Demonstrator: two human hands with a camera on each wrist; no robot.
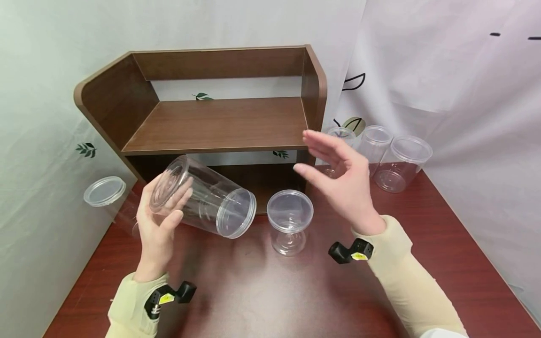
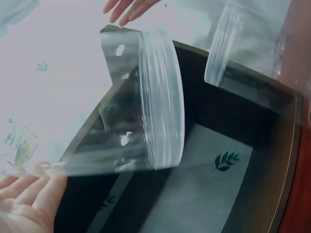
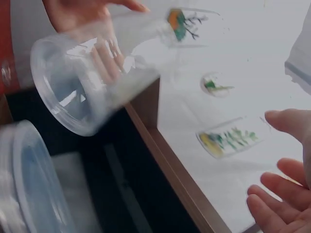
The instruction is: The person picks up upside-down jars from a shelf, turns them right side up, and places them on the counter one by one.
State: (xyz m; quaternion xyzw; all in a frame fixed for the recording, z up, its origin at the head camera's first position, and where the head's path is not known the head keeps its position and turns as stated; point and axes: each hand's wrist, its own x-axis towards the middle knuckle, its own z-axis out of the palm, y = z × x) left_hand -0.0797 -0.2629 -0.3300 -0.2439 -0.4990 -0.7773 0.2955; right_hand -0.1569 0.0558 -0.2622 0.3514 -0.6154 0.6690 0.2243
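My left hand [image 1: 154, 232] holds a tall clear plastic jar [image 1: 203, 197] by its base end, fingers behind it and thumb in front. The jar is tilted above the table, its lidded end pointing down to the right. In the left wrist view its ridged clear lid [image 2: 163, 102] faces away from the hand. Beside it, a second clear lidded jar [image 1: 289, 213] stands upright on the table, between my hands. My right hand [image 1: 344, 183] is raised near the shelf's right end with nothing in it, fingers extended and thumb apart.
A brown two-level wooden shelf [image 1: 228, 122] stands at the back of the dark red table [image 1: 262, 291]. Three clear jars stand right of it, the largest [image 1: 401, 164] outermost. Another lidded jar [image 1: 105, 192] stands at the left, partly behind my left hand. White curtains [image 1: 444, 84] surround the table.
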